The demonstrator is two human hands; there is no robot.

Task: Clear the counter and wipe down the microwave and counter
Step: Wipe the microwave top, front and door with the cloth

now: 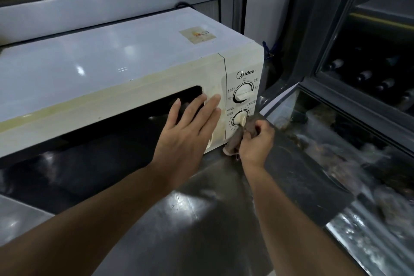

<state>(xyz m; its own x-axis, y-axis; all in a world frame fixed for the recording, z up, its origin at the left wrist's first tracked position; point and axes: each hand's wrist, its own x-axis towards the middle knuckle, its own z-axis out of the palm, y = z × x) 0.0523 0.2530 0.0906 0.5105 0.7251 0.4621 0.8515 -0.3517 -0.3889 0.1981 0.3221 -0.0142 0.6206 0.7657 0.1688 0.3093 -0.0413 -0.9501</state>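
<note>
A white, yellowed microwave (107, 69) stands on a steel counter (201, 219). Its control panel at the right end carries an upper dial (243, 94) and a lower dial (240, 119). My left hand (190, 132) lies flat on the door with straight fingers, over the right end of the dark window. My right hand (257, 141) grips a crumpled brown cloth (242, 139) and holds it against the panel's lower corner, just below the lower dial. Part of the cloth hangs down to the counter.
A worn sticker (197, 34) sits on the microwave's top. A grey shelf ledge (100, 9) runs behind it. To the right is a glass-fronted cabinet (369, 74) with dark bottles inside, and a lower glass case (358, 175) borders the counter's right edge.
</note>
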